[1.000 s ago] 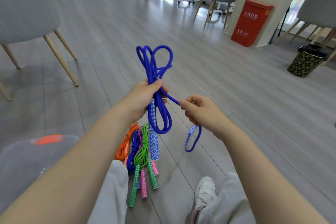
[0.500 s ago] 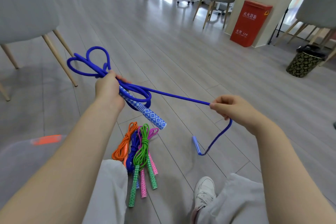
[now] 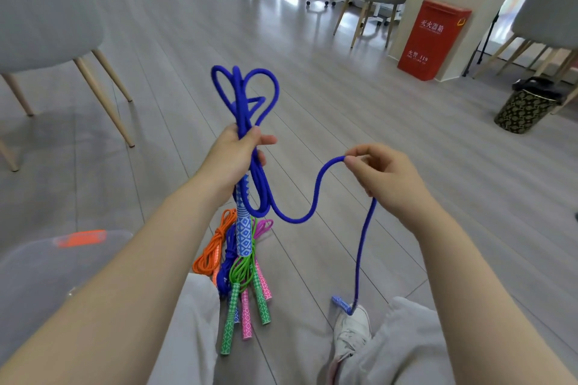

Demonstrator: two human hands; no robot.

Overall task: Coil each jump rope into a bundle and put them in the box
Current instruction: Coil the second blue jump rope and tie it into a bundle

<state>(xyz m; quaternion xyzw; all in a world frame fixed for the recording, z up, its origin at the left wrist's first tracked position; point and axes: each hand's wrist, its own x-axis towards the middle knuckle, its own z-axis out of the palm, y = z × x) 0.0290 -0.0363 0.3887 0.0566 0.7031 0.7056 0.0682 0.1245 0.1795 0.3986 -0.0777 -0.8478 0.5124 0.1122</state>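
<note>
Gripping the blue jump rope (image 3: 240,97) bundle upright in our left hand (image 3: 236,150), loops up, handle down; our right hand (image 3: 384,175) pinches the slack, tail hanging floorward.

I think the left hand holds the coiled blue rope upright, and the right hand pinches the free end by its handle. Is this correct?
Not quite. The head view shows the right hand pinching the blue rope itself, partway along; the free handle dangles below, near the shoe. The left hand does hold the coil upright.
</note>
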